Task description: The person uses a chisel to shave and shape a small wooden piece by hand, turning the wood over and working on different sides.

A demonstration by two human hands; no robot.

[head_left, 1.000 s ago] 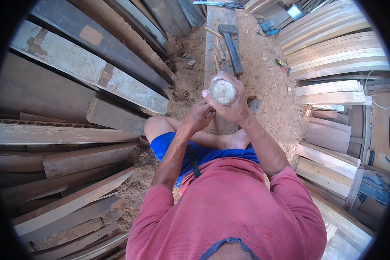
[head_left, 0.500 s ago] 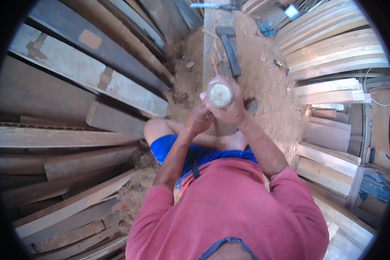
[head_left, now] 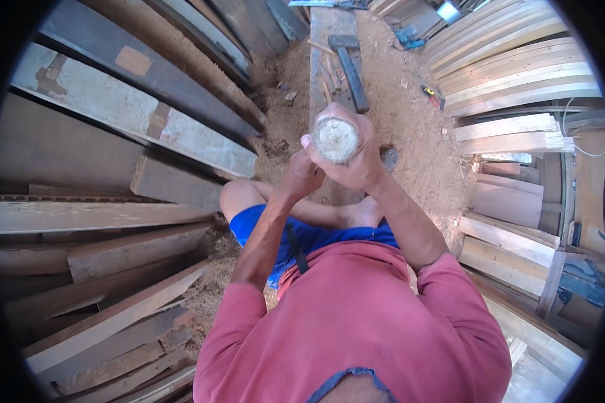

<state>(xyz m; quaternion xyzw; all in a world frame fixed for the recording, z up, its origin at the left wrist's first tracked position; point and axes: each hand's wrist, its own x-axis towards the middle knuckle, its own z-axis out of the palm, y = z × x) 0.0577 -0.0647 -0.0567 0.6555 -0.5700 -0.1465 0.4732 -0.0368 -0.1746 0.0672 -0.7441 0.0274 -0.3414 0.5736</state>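
Observation:
My right hand is wrapped round a thick wooden piece, seen end-on, whose round, pale end is rough and faces up. Its length below the hand is hidden. Just to the left and slightly nearer, my left hand is closed, with its fingers curled. Whatever it grips, if anything, is hidden behind the right hand. Beyond both hands, a dark hammer with a thick handle lies on a narrow wooden plank, beside several thin wooden sticks.
Boards are stacked on the left, and more pale lumber fills the right. A yellow-and-red tool lies on the sawdust-covered ground. A teal power tool is farther back. My bent leg is below the left hand.
The whole view has shifted slightly. The round wooden end looks a little larger, as if raised slightly, and both hands keep nearly the same pose.

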